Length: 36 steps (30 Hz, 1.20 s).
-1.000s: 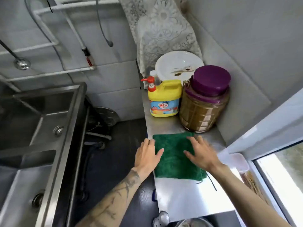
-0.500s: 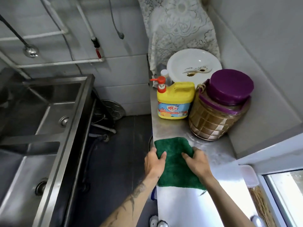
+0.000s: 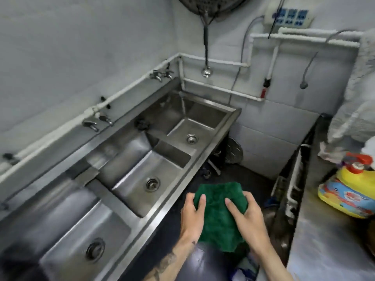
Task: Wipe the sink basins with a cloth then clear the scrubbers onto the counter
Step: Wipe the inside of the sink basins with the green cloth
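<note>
A green cloth hangs in the air between the sink and the counter, held by both hands. My left hand grips its left edge and my right hand grips its right edge. The steel sink stretches along the left wall with three basins: a near one, a middle one and a far one. A dark scrubber sits on the rim between the middle and far basins.
A steel counter runs along the right, with a yellow detergent jug on it. Taps and white pipes line the wall behind the sink. A ladle hangs on the back wall. Dark floor lies between sink and counter.
Both hands lifted the green cloth off the counter and carried it left toward the sink. The view swung left, bringing all three basins into sight.
</note>
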Each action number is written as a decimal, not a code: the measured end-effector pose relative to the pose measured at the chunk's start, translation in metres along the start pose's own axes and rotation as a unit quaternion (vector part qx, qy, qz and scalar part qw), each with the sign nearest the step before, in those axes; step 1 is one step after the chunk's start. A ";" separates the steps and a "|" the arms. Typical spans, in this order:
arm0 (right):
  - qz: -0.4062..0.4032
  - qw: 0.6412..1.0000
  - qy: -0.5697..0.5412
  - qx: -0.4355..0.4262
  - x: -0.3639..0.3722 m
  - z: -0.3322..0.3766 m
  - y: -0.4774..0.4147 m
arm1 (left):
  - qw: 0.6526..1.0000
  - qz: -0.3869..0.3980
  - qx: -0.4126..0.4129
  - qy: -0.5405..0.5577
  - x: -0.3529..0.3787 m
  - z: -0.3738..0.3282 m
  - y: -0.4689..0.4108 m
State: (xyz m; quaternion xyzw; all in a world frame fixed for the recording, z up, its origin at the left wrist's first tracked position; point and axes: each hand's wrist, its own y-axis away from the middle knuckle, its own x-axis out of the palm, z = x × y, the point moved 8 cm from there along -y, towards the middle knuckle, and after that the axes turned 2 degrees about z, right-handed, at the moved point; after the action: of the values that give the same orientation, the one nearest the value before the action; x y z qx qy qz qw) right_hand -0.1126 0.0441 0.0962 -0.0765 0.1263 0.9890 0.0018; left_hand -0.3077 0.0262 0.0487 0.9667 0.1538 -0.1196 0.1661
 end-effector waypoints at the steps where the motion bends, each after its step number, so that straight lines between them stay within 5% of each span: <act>1: 0.026 1.000 0.001 -0.005 0.035 0.014 0.005 | 0.999 -0.035 -0.004 0.024 -0.035 0.003 0.001; 10: 0.316 0.946 0.023 0.063 0.335 0.045 0.083 | 0.960 -0.270 -0.043 0.064 -0.332 0.100 0.040; 19: 0.499 0.858 0.058 0.111 0.558 0.006 0.156 | 0.923 -0.362 -0.132 0.015 -0.514 0.232 0.089; 25: 0.541 0.825 0.103 0.126 0.666 -0.051 0.154 | 0.907 -0.381 -0.175 -0.045 -0.580 0.317 0.096; 32: 0.536 0.817 0.139 0.162 0.762 -0.145 0.124 | 0.842 -0.402 -0.179 -0.312 -0.642 0.411 0.075; 36: 0.536 0.806 0.156 0.198 0.805 -0.200 0.114 | 0.840 -0.355 -0.165 -0.375 -0.654 0.439 0.041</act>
State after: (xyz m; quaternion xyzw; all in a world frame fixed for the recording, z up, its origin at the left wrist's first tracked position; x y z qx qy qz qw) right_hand -0.8805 -0.1289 -0.1893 -0.1476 0.3392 0.7608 -0.5332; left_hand -0.9773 -0.3361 -0.1573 0.6855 0.4295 -0.4967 0.3145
